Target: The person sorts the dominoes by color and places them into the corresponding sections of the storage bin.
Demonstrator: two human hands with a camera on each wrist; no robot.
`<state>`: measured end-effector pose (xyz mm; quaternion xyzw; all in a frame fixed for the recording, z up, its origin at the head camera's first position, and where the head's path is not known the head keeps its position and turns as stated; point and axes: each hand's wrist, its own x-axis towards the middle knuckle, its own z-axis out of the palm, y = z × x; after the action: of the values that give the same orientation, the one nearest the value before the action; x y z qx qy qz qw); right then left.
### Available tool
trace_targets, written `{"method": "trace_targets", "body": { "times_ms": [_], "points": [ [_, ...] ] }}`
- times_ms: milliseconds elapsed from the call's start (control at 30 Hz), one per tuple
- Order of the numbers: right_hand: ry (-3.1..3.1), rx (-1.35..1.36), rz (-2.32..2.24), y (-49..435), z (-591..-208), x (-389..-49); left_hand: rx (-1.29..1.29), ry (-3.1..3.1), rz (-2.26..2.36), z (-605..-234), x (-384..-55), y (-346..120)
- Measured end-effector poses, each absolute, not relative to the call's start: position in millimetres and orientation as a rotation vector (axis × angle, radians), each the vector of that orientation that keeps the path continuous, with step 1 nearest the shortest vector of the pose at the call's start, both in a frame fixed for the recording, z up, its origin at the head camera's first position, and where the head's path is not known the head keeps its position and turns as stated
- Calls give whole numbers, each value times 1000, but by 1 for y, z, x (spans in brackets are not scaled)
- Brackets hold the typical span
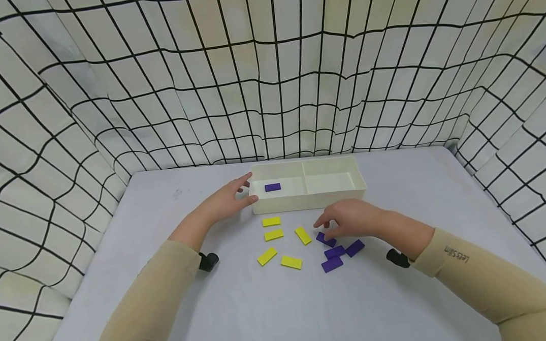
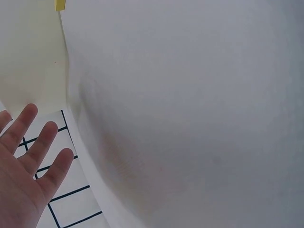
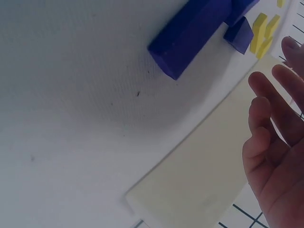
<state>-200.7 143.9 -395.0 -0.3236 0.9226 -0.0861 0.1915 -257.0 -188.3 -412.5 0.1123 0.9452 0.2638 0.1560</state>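
A white two-compartment tray [image 1: 283, 205] stands at the back of the table, with one purple block [image 1: 272, 187] lying in its left compartment. My left hand [image 1: 226, 200] is at the tray's left end, fingers and thumb spread around the end wall; in the left wrist view its fingers are straight. Just in front of the tray, my right hand [image 1: 353, 218] hovers over a purple block [image 1: 321, 237], partly covered by its thumb. In the right wrist view the fingers are loosely bent with nothing between them. Other purple blocks [image 1: 332, 264] lie close by.
Several yellow blocks [image 1: 291, 262] lie scattered left of the purple ones on the white tabletop [image 1: 270, 313]. A white wall covering with a black grid [image 1: 292, 93] surrounds the table at the back and sides.
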Motion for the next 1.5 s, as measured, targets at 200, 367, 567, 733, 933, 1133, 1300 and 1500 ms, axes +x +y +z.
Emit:
{"method": "trace_targets", "body": {
  "times_ms": [200, 367, 567, 733, 933, 1133, 1300, 1500],
  "points": [
    [2591, -879, -202, 141, -400, -198, 320, 2690, 763, -414, -257, -189],
    [2585, -862, -166, 139, -406, -199, 317, 2686, 772, -414, -257, -189],
    [2567, -857, -129, 138, -411, -199, 306, 2685, 772, -414, -257, -189],
    [2564, -895, -112, 139, -412, -198, 285, 2680, 774, -412, -257, -189],
    [2562, -913, -121, 140, -410, -196, 282, 2679, 778, -414, -258, -189],
    [2568, -914, -107, 140, -413, -196, 291, 2680, 773, -415, -259, -189],
    [2575, -905, -82, 140, -415, -196, 291, 2679, 773, -414, -259, -189],
    [2590, -898, -54, 140, -415, -196, 283, 2668, 794, -412, -258, -189]
  ]
}}
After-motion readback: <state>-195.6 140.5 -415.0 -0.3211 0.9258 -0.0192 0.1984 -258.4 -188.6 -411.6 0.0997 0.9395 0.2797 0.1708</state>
